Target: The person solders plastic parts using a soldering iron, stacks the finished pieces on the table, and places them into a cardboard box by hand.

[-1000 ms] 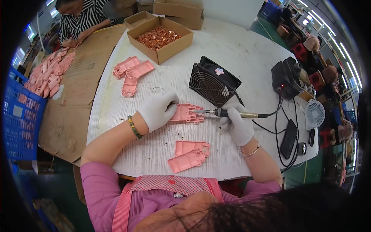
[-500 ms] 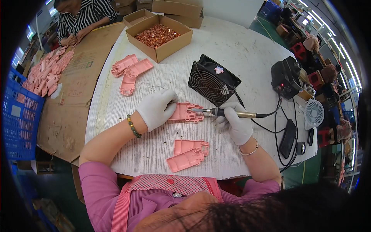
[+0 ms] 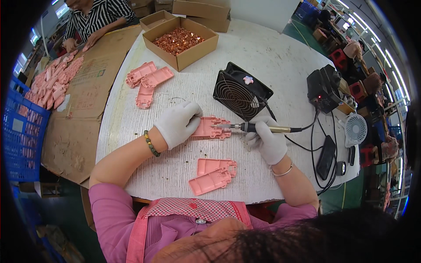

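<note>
Both my hands wear white gloves. My left hand (image 3: 177, 125), fingers curled, grips the left end of a pink plastic casing (image 3: 206, 127) lying on the white table. In my right hand (image 3: 268, 140) is a soldering iron (image 3: 250, 127), held like a pen and pointing left. Its tip lies over the notched right half of the casing; whether it touches the plastic I cannot tell. Two more pink casings (image 3: 210, 182) overlap on the table in front of me. Several others (image 3: 151, 79) lie in a loose group at the back left.
Behind my hands stands a black fan (image 3: 241, 92). A cardboard box (image 3: 188, 59) of small copper-coloured pieces sits at the back. A black soldering station (image 3: 323, 90), cables, a phone (image 3: 326, 157) and a small white fan (image 3: 355, 128) are on the right. A co-worker handles pink parts (image 3: 55, 81) at far left.
The iron's tip has shifted slightly left over the casing. My left hand has stayed in place. The co-worker's hands have moved apart.
</note>
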The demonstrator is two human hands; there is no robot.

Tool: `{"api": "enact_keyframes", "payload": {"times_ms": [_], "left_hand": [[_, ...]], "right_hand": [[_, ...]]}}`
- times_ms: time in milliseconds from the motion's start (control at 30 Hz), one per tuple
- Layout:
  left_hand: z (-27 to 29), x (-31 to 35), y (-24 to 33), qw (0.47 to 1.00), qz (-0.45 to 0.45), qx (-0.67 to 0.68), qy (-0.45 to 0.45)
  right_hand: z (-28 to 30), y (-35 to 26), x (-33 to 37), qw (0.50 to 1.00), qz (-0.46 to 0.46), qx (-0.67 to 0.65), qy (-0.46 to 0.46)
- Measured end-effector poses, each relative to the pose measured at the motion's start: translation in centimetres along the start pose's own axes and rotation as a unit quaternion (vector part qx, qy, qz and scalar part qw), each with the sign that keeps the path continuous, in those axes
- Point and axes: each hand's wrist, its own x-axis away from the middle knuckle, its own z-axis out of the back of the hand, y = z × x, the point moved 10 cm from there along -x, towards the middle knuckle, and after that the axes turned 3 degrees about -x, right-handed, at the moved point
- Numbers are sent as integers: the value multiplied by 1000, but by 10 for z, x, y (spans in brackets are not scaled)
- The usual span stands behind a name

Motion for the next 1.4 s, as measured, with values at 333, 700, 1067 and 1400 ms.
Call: {"api": "enact_keyframes", "payload": {"times_ms": [333, 700, 1067, 1400], "left_hand": [[0, 1, 0, 1000, -3, 4, 3], [-1, 0, 1, 1000, 1, 1, -2], [-12, 3, 11, 992, -116, 36, -18], [57, -14, -34, 951, -76, -219, 203]], "right_hand": [[-7, 2, 3, 1000, -14, 10, -24], [-5, 1, 3, 999, -18, 43, -14], [6, 0, -4, 995, 23, -99, 12], [15, 19, -7, 994, 3, -105, -35]]}}
